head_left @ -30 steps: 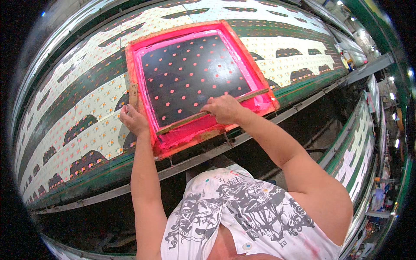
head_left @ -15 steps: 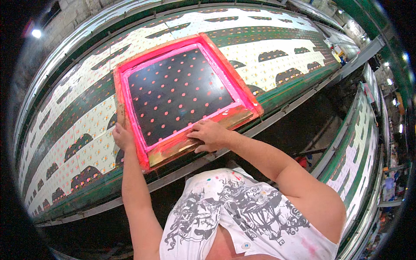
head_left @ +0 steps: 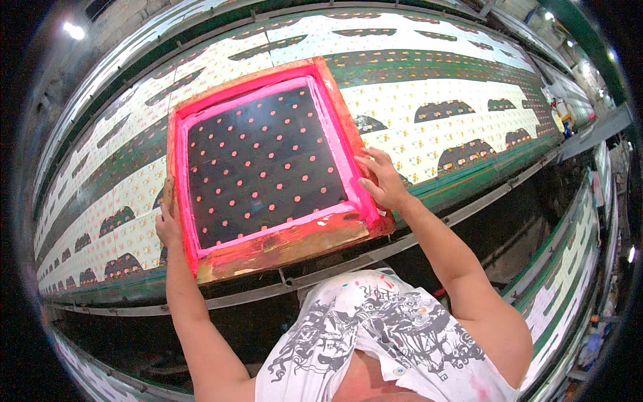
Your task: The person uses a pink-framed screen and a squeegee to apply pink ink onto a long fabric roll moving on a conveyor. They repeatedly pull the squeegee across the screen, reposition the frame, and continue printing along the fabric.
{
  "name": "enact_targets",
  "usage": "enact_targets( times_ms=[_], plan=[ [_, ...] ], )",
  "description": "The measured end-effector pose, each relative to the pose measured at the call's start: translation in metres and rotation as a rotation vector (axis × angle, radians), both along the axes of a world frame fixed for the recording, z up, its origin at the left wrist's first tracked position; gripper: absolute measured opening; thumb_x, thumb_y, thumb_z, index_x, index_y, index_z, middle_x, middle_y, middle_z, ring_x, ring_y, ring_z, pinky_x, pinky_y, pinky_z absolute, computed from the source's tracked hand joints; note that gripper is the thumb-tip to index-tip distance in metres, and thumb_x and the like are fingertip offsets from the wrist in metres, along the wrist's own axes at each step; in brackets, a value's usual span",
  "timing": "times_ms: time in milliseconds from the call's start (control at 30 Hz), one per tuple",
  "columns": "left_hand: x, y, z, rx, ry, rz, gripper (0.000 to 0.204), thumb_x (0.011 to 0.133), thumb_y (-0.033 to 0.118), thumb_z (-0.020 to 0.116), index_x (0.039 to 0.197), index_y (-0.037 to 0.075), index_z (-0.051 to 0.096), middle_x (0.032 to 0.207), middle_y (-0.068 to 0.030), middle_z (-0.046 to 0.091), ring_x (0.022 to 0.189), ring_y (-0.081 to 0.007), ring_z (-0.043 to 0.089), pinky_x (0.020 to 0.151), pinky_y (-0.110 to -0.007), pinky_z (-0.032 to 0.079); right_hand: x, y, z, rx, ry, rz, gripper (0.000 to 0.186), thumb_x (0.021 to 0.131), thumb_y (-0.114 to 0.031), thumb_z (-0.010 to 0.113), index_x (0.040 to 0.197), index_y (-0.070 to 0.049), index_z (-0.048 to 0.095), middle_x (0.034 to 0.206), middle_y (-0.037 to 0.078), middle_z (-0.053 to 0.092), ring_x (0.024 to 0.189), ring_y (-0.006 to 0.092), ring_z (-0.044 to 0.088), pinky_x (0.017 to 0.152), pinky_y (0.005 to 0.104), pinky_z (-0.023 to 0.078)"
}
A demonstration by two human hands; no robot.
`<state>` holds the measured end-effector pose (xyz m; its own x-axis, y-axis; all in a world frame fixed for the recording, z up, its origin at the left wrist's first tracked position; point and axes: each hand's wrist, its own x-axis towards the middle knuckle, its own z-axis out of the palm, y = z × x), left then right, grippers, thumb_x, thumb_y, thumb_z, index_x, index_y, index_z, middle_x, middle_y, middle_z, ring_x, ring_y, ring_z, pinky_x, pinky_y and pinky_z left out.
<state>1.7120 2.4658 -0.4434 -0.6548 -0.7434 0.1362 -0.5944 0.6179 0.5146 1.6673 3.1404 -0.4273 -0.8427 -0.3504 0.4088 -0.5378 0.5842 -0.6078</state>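
A screen-printing frame (head_left: 268, 242) with pink-smeared wooden rails lies over the long printing table in front of me. Its dark mesh (head_left: 258, 161) carries rows of small pinkish-red dots. My left hand (head_left: 169, 226) is closed on the frame's left rail near the front corner, beside a small wooden piece (head_left: 169, 193) on that edge. On the opposite side my right hand (head_left: 386, 182) holds the right rail, with its fingers over the top edge and the thumb lower down. The undersides of both grips are hidden.
White printed fabric pieces (head_left: 429, 149) with dark curved patches lie in strips along the green table (head_left: 462, 171). A metal rail (head_left: 462, 204) runs along its near edge, close to my body. Another fabric-covered table (head_left: 556, 268) stands at the right.
My right hand has gone from the near rail to the right rail. The frame has turned slightly, so its near rail lies more level in view. My left hand stays on the left rail.
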Motion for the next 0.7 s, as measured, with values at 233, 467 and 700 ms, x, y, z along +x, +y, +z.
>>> enact_targets(
  times_ms=[233,467,700],
  plan=[
    [-0.008,0.004,-0.003,-0.056,-0.007,0.051,0.086,0.106,0.073,0.042,0.112,-0.007,0.075,0.116,-0.0362,0.072,0.112,-0.0536,0.066,0.098,-0.058,0.049,-0.042,-0.002,-0.049,-0.505,-0.165,-0.002,0.049,0.103,-0.021,0.067,0.148,-0.002,0.061,0.156,0.022,0.052,0.148,0.0356,0.048,0.126,0.0474,0.036],
    [-0.003,0.008,-0.006,0.238,0.221,-0.023,0.079,0.11,0.064,0.047,0.109,-0.01,0.074,0.108,-0.0303,0.074,0.104,-0.044,0.068,0.095,-0.051,0.049,-0.049,0.003,-0.074,-0.898,-0.369,-0.106,0.046,0.112,-0.021,0.058,0.146,0.009,0.059,0.149,0.019,0.061,0.14,0.0287,0.057,0.121,0.0416,0.043],
    [0.0,0.02,-0.001,0.419,0.272,-0.024,0.074,0.112,0.06,0.049,0.119,-0.01,0.072,0.113,-0.0228,0.074,0.106,-0.0328,0.068,0.099,-0.044,0.049,-0.046,0.016,-0.081,-1.208,-0.512,-0.133,0.057,0.115,-0.034,0.049,0.149,0.012,0.053,0.147,0.023,0.063,0.136,0.0308,0.062,0.119,0.0447,0.047]
  ],
)
